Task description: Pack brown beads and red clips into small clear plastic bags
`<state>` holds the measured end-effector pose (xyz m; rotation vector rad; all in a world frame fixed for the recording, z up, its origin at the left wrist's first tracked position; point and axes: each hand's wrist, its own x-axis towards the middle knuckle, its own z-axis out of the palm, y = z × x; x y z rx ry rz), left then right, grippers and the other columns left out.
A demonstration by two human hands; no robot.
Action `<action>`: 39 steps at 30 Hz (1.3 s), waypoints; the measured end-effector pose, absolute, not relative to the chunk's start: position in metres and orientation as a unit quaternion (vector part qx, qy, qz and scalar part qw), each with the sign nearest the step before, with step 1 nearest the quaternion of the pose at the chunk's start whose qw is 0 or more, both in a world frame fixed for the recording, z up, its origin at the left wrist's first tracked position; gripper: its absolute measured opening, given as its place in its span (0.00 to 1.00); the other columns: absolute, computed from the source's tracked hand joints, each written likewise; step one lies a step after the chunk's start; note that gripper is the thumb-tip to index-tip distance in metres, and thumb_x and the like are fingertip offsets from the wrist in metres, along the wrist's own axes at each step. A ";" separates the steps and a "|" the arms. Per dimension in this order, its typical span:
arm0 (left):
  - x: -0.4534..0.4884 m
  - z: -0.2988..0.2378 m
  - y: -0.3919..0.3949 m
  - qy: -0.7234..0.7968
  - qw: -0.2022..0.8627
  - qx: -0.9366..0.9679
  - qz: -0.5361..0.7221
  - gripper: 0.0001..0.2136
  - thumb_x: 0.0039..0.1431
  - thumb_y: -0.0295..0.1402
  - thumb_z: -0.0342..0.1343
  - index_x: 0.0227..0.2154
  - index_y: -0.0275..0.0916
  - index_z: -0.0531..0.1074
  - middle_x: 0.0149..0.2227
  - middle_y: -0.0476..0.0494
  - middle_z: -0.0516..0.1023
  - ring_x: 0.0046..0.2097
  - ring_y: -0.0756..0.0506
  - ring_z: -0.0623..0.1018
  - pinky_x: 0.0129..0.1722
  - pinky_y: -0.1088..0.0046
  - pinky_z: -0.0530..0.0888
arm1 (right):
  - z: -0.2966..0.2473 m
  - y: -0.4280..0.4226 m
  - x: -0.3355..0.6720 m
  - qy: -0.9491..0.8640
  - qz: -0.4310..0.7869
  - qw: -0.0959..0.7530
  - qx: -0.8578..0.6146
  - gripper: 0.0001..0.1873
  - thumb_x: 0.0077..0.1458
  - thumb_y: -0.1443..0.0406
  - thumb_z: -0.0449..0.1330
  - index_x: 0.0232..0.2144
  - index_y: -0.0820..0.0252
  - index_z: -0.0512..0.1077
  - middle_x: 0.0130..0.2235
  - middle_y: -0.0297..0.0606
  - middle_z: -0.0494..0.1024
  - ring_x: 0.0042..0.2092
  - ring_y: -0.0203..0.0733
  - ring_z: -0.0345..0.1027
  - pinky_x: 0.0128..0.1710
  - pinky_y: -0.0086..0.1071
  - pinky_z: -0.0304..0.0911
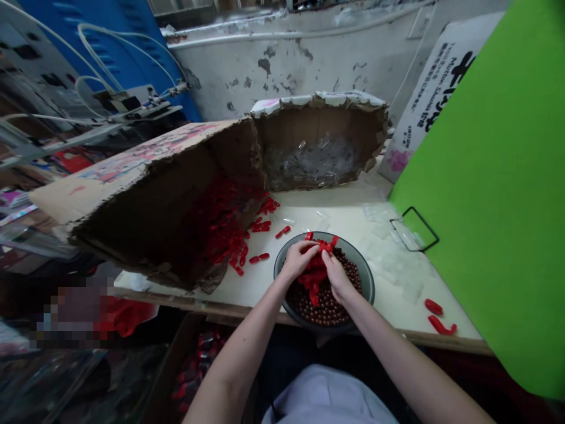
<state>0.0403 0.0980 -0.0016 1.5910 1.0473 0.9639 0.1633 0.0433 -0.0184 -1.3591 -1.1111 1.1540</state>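
A grey metal bowl (pixel 365 277) at the table's near edge is full of small dark brown beads (pixel 329 309), with a heap of red plastic pieces (pixel 312 281) on top. My left hand (pixel 299 259) and my right hand (pixel 335 274) meet over the bowl. Both have their fingers pinched together on a red plastic piece (pixel 324 247) at the far side of the heap. More red pieces (pixel 229 227) spill from a torn cardboard box (pixel 145 206) lying open to the left of the bowl.
A second torn cardboard box (pixel 322 115) at the back holds clear plastic parts. A green board (pixel 494 194) stands at the right, with a black wire frame (pixel 415 229) beside it. Two red pieces (pixel 439 318) lie near the table's front right edge. Machinery with white tubes (pixel 128 97) is at the left.
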 end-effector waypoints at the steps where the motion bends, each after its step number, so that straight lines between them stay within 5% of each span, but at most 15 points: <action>1: 0.037 0.000 0.100 0.425 0.487 0.668 0.368 0.15 0.56 0.41 0.56 0.38 0.36 0.79 0.41 0.40 0.81 0.44 0.42 0.78 0.48 0.66 0.72 | -0.018 0.040 0.173 -0.458 0.493 0.476 -0.566 0.23 0.57 0.51 0.53 0.48 0.55 0.72 0.45 0.40 0.80 0.47 0.46 0.73 0.48 0.41 0.67; 5: 0.024 0.015 0.102 0.412 0.493 0.712 0.284 0.17 0.58 0.43 0.53 0.38 0.37 0.80 0.41 0.42 0.81 0.45 0.41 0.78 0.49 0.64 0.72 | -0.004 0.026 0.214 -0.460 0.522 0.406 -0.592 0.18 0.49 0.60 0.61 0.44 0.55 0.76 0.50 0.41 0.79 0.53 0.50 0.70 0.56 0.47 0.60; 9: 0.015 0.027 0.087 0.427 0.453 0.738 0.259 0.16 0.59 0.43 0.53 0.42 0.40 0.79 0.55 0.39 0.73 0.59 0.38 0.69 0.61 0.59 0.61 | 0.007 0.002 0.258 -0.482 0.497 0.397 -0.603 0.19 0.53 0.57 0.59 0.46 0.54 0.76 0.53 0.40 0.76 0.57 0.48 0.66 0.61 0.45 0.54; 13: 0.018 0.026 0.053 0.443 0.276 0.832 0.189 0.23 0.57 0.46 0.55 0.55 0.47 0.69 0.67 0.38 0.55 0.67 0.33 0.54 0.64 0.46 0.51 | -0.010 -0.028 0.310 -0.470 0.364 0.408 -0.693 0.22 0.56 0.54 0.55 0.49 0.57 0.74 0.51 0.42 0.78 0.53 0.46 0.70 0.54 0.40 0.63; 16: 0.029 0.016 0.032 0.374 0.164 0.904 0.124 0.30 0.55 0.47 0.57 0.61 0.52 0.60 0.70 0.41 0.46 0.69 0.32 0.47 0.63 0.41 0.48 | -0.031 -0.050 0.347 -0.453 0.218 0.333 -0.798 0.22 0.56 0.55 0.53 0.47 0.59 0.75 0.43 0.45 0.81 0.43 0.48 0.76 0.43 0.40 0.69; 19: 0.040 0.003 0.030 0.316 0.092 0.940 0.089 0.24 0.60 0.44 0.52 0.60 0.53 0.62 0.69 0.43 0.48 0.69 0.35 0.49 0.64 0.42 0.48 | -0.047 -0.067 0.368 -0.439 0.154 0.278 -0.840 0.19 0.54 0.59 0.54 0.43 0.61 0.76 0.38 0.47 0.81 0.38 0.50 0.75 0.39 0.43 0.68; 25: 0.052 -0.009 0.065 0.300 0.017 0.951 0.068 0.18 0.64 0.39 0.47 0.56 0.51 0.67 0.68 0.43 0.52 0.68 0.35 0.54 0.64 0.43 0.50 | -0.072 -0.050 0.361 -0.505 0.115 0.230 -0.824 0.16 0.54 0.65 0.55 0.44 0.62 0.75 0.43 0.47 0.78 0.37 0.45 0.74 0.44 0.38 0.67; 31: 0.051 0.003 0.064 0.322 0.047 0.942 0.084 0.18 0.64 0.37 0.47 0.56 0.52 0.67 0.67 0.41 0.55 0.68 0.35 0.54 0.63 0.43 0.53 | -0.089 -0.006 0.351 -0.554 0.100 0.210 -0.800 0.18 0.53 0.66 0.58 0.47 0.64 0.73 0.49 0.53 0.75 0.49 0.53 0.69 0.49 0.43 0.63; 39: 0.020 -0.002 0.026 0.452 0.082 0.859 0.229 0.19 0.63 0.28 0.46 0.56 0.46 0.66 0.64 0.34 0.59 0.65 0.38 0.61 0.60 0.46 0.60 | -0.054 -0.015 0.361 -0.543 0.126 0.256 -0.790 0.18 0.59 0.57 0.52 0.46 0.61 0.72 0.43 0.47 0.79 0.37 0.47 0.74 0.41 0.42 0.68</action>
